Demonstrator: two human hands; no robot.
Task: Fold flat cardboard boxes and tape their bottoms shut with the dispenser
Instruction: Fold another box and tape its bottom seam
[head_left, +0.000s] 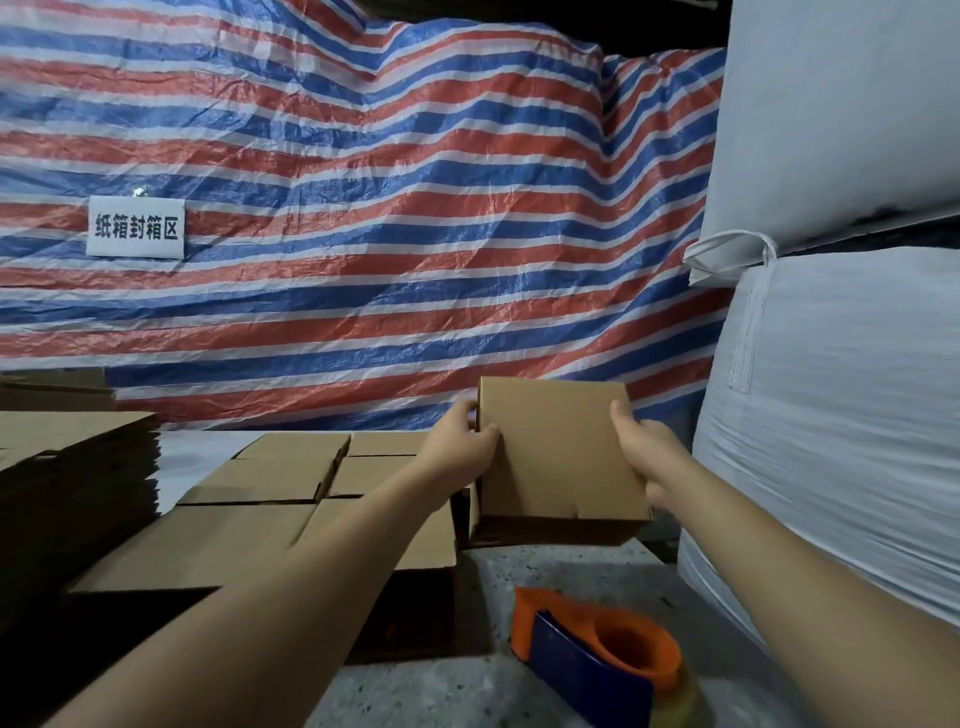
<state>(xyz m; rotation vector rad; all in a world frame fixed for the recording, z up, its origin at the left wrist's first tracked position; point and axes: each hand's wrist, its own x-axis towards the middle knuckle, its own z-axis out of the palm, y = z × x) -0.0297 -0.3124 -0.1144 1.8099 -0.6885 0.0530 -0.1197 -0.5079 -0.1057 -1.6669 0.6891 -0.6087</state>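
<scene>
Both my hands hold a small brown cardboard box (558, 449) upright at arm's length, right of centre. My left hand (460, 441) grips its left edge, thumb on the near face. My right hand (644, 457) grips its right edge, thumb up on the near face. The box rests on or just above another box beneath it; contact is unclear. An orange and blue tape dispenser (597, 660) lies on the speckled table (545, 571) in front of me, apart from both hands.
Several assembled boxes (270, 483) stand in rows left of the held box. A stack of flat cardboard (72, 467) sits at the far left. Big white sacks (841, 415) crowd the right side. A striped tarp (363, 234) with a white sign hangs behind.
</scene>
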